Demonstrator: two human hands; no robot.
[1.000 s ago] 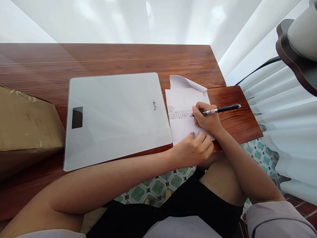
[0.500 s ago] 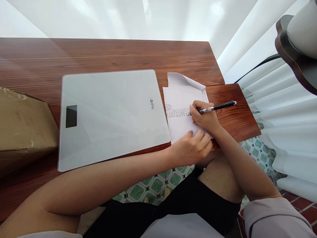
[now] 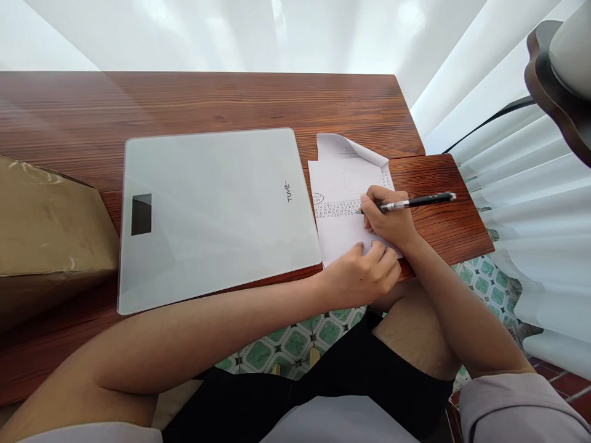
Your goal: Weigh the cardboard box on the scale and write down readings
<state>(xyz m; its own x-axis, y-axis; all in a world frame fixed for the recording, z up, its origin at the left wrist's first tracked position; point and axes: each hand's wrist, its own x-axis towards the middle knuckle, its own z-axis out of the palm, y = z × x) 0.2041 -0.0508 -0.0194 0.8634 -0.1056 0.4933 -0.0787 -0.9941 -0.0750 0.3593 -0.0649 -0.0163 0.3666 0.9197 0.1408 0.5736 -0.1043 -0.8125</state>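
My right hand (image 3: 390,218) is closed around a black and clear pen (image 3: 418,202), its tip touching the white sheet of paper (image 3: 339,234). Rows of small handwritten numbers cross the middle of this sheet, ending near the tip. A second sheet (image 3: 330,146) with a curled corner shows behind it. My left hand (image 3: 364,274) lies curled over the lower edge of the paper at the table's front; its fingertips are partly hidden. Just left of the paper lies a flat white glass scale (image 3: 217,209) with a dark display window (image 3: 141,214).
A brown cardboard box (image 3: 50,221) stands at the left on the wooden table (image 3: 231,101). White curtains (image 3: 530,203) hang behind and to the right. A wavy-edged dark fixture with a pale part (image 3: 549,80) juts in at upper right. Green-patterned floor tiles (image 3: 330,332) show below.
The whole view has shifted slightly, so things sit a little further right. The pen's back end has dipped and swung rightward. My left hand stays on the paper.
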